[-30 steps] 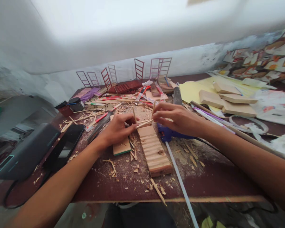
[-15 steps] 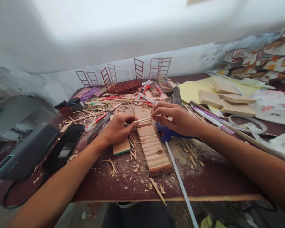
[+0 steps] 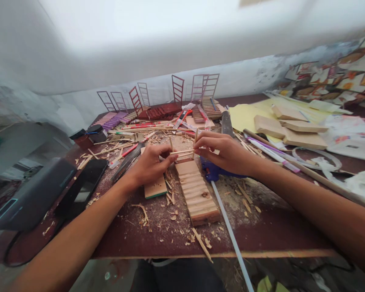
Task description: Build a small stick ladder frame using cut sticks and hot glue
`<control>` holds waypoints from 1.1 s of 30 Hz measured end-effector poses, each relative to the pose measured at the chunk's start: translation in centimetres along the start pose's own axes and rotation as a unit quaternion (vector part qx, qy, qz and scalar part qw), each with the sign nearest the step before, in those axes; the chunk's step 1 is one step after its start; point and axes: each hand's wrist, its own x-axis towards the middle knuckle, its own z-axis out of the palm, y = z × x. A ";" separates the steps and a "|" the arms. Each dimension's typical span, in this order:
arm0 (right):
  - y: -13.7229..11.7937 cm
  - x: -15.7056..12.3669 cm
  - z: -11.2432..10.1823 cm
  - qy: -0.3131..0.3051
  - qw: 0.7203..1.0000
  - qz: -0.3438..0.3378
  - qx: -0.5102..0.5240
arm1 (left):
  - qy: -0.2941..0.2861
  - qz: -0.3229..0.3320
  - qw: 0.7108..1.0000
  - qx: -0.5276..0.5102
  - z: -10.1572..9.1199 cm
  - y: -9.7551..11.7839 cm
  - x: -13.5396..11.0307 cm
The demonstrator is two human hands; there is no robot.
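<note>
A thin wooden stick [image 3: 184,152] lies crosswise between my hands, above the far end of a grooved wooden block [image 3: 197,188]. My left hand [image 3: 153,164] pinches the stick's left end between thumb and fingers. At its right end, the fingers of my right hand [image 3: 219,148] close on the stick beside a thin upright [image 3: 196,138]. Another upright [image 3: 171,142] rises by my left fingertips. Under my right hand lies a blue glue gun [image 3: 212,172] with a long pale glue stick [image 3: 231,231] reaching toward the table's front edge. Beneath my left hand is a flat wooden piece [image 3: 155,187].
Wood shavings and sticks litter the dark table [image 3: 124,239]. A phone [image 3: 82,188] and a dark box-shaped device [image 3: 33,194] lie at left. Small ladder-backed wooden models [image 3: 161,111] stand at the back. Wooden blocks [image 3: 304,138] rest on yellow paper [image 3: 246,117] at right.
The stick between my hands has shifted very slightly, its left end now a little higher. Both hands keep nearly the same place and grip.
</note>
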 end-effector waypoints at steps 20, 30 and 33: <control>-0.3 -0.3 -2.4 0.165 0.982 -0.030 -0.083 | 0.061 0.040 0.997 -0.026 -0.3 0.0 -0.1; -0.2 -0.3 -2.1 0.192 0.972 0.001 -0.134 | 0.024 0.026 0.999 -0.025 -0.1 -0.3 -0.2; 0.1 -0.4 -2.1 0.218 0.965 0.000 -0.145 | 0.052 0.034 0.998 -0.019 -0.2 -0.2 -0.2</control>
